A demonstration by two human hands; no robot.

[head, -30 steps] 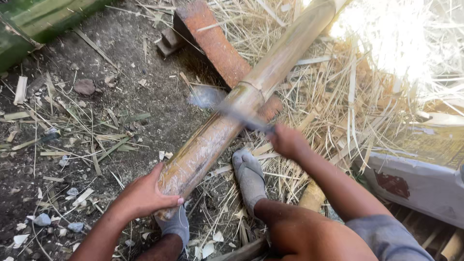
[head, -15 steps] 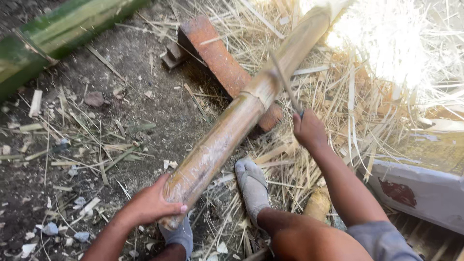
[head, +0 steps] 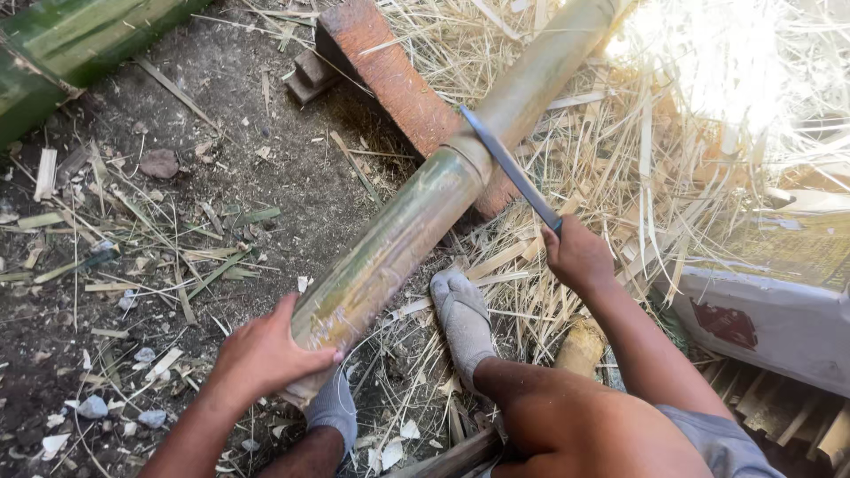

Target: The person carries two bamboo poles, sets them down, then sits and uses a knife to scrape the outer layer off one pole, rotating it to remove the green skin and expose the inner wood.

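A long bamboo pole lies diagonally from the lower left to the upper right, resting on a reddish wooden block. My left hand grips the pole's near end. My right hand holds a long dark knife, whose blade lies across the pole at a raised node ring. My two feet in grey socks and sandals rest on the ground under the pole's near end.
Dry bamboo shavings and strips pile up on the right. A thick green bamboo trunk lies at the top left. Bare dirt with chips covers the left. A white sheet with a red patch sits at the right.
My right hand swung the knife from the pole's middle up and further along, and the blade now rests at the node. My left hand stayed on the pole's end.
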